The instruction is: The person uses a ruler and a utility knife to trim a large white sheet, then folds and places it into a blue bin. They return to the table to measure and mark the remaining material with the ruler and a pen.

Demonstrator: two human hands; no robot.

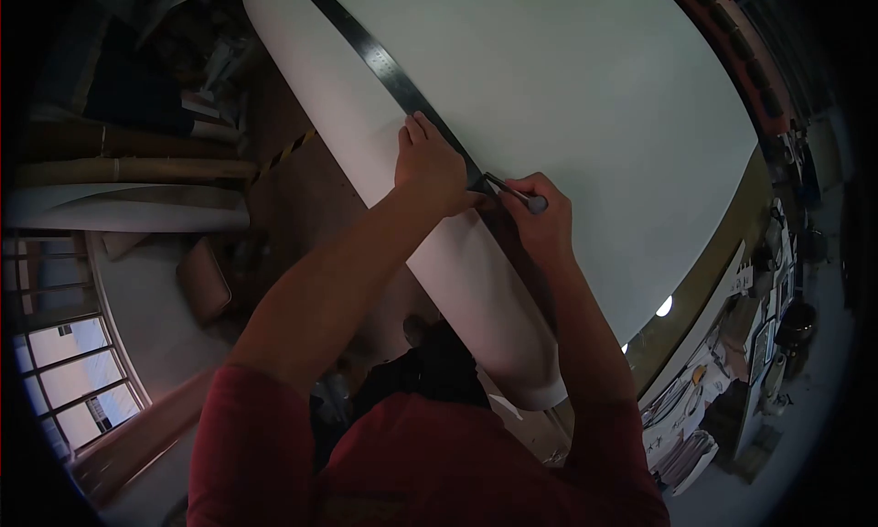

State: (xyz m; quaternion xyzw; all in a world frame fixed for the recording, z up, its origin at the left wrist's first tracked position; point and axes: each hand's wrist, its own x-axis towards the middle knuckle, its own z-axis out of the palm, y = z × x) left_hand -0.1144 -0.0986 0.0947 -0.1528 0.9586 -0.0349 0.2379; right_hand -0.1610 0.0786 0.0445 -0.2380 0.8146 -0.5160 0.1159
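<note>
From here: 1 person, red shirt at the bottom of the frame, leaning over a big pale sheet. It fills the upper middle, with a rolled edge running down to lower centre.

Right hand, centre frame: closed in a pen-like pinch on a slim tool, tip at the edge of a dark straightedge. Left hand, just beside it: open, fingers together, palm down on the straightedge, gripping nothing.

Risks, my read:
- Left thumb sits near the tip. If that's a blade and it hops the edge, it gets the thumb.
- Straightedge is held at 1 end only; the far end, top of frame, could swing if hand pressure is uneven.
- Curved roll underneath may give — straightedge rocks, line wanders.

Pose: left arm comes up from lower left, elbow only slightly bent, reaching up and across. Right forearm rises from lower right, wrist turned in so the tool points up-left. Hands nearly meet.

Farther out: striped tape on the floor left of the sheet, long rolls at left, papers at lower right, barred window lower left.
</note>
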